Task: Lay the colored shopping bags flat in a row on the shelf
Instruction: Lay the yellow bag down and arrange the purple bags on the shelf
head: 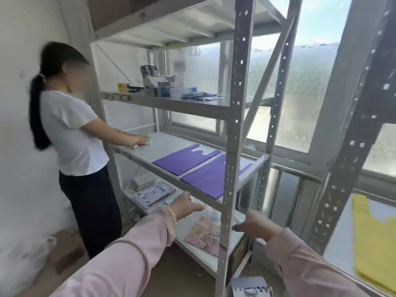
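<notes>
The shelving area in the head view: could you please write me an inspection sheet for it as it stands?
Surface: pale middle shelf of a grey metal rack, its left half bare.
Job's things: two purple bags lie flat side by side on that shelf; a yellow bag lies flat on the next rack to the right.
Clutter: boxes and packets on the shelf above; papers and a pink packet on the bottom shelf.
Hands: left hand and right hand both open and empty, below the middle shelf.
Cables: nothing seen.
Surroundings: a second person stands at the rack's left end, hands on the shelf; frosted window behind.
</notes>
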